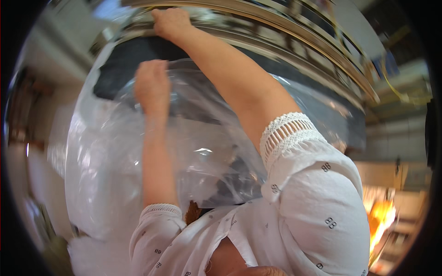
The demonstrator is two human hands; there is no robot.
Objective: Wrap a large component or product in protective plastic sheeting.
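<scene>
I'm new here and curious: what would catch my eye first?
Probably the shiny clear plastic spread across the centre and left. Then the right hand at the top, near the brown rails, with the blurred left hand below it. An orange glow stands out at lower right.

A cluttered room, with a warm orange glow (380,214) low at the right.

From here I see a pale, panelled wall (411,138) on the right, a yellow cord (391,86) looping above it beside something blue (389,65). Over on the left, brown clutter (22,103) lines the edge, too blurred to make out, and a greenish heap (57,253) sits below.
</scene>
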